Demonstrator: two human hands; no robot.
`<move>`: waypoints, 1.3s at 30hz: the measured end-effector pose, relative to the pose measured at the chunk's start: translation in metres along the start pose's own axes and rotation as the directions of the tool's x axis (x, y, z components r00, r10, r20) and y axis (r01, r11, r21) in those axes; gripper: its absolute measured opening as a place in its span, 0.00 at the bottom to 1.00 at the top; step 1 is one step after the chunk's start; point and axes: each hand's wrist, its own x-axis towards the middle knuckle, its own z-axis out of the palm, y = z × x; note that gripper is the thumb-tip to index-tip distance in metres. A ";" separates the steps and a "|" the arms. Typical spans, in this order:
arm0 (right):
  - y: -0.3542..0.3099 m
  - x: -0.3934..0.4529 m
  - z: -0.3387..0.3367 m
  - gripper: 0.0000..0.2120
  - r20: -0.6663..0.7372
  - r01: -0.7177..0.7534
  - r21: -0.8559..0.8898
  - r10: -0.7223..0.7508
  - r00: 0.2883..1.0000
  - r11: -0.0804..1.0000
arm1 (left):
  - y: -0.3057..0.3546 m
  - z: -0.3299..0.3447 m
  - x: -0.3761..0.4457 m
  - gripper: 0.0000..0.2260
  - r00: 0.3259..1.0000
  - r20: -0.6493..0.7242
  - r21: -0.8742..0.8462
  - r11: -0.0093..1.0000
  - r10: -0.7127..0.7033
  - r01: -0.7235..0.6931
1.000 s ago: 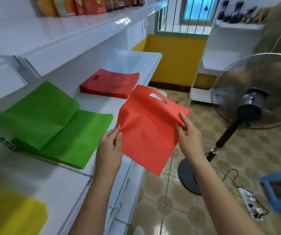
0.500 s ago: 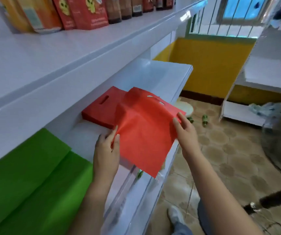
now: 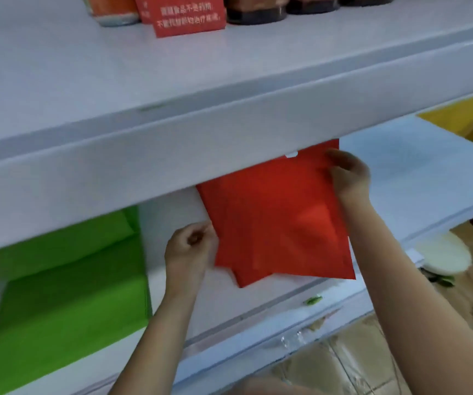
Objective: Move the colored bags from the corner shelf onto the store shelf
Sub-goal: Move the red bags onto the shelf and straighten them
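- Head view: red non-woven bag [image 3: 281, 223] held flat over the white store shelf [image 3: 417, 178], its cut-out handle end tucked under the shelf above — an attitude suited to laying it down squarely.
- Left hand [image 3: 191, 246] pinches the bag's left edge with curled fingers; right hand [image 3: 348, 173] grips the upper right edge near the handle. Two opposite grips keep the limp fabric spread.
- A second red layer shows beneath the bag's lower edge — probably a stack of red bags, so colours stay grouped.
- Green bags [image 3: 64, 295] lie well apart to the left.
- Judgement: placement nearly complete; release remains.
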 end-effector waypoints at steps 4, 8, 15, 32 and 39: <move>-0.017 0.031 0.000 0.19 0.067 0.029 0.064 -0.033 0.997 0.998 | -0.012 0.013 -0.008 0.10 0.998 -0.015 0.106 0.993 0.055 -0.053; -0.017 0.044 0.011 0.17 0.219 0.065 0.098 -0.085 0.972 0.993 | -0.015 0.034 -0.017 0.15 0.991 -0.005 0.207 0.969 0.136 -0.132; 0.023 0.078 0.064 0.22 0.385 0.087 -0.187 -0.009 0.923 0.979 | -0.014 0.058 -0.044 0.30 0.989 0.138 0.343 0.934 0.058 -0.102; 0.051 0.068 0.109 0.31 0.540 0.393 -0.625 0.011 0.841 0.674 | -0.011 0.064 -0.048 0.25 0.984 0.178 0.466 0.880 0.009 -0.092; -0.004 0.021 0.114 0.31 0.446 0.437 -0.686 -0.139 0.884 0.582 | -0.007 0.040 -0.059 0.29 0.982 0.191 0.376 0.924 -0.001 -0.073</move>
